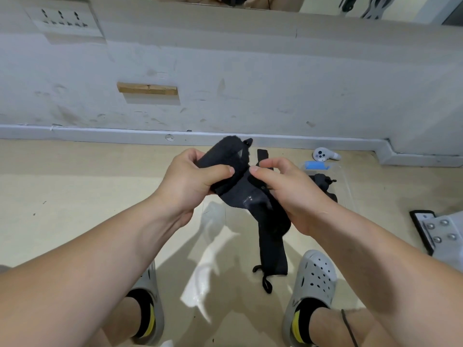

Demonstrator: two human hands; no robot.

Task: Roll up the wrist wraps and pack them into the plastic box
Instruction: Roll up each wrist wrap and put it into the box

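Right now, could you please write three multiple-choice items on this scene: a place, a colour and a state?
1. Where is the white controller? A on the floor by the wall; B on a table; C on a chair.
2. What colour is the wrist wrap? A blue; B black; C red.
3. How is the wrist wrap held? A by one hand; B by two hands; C by none.
Answers: A, it lies at the wall; B, black cloth; B, left hand and right hand both grip it.
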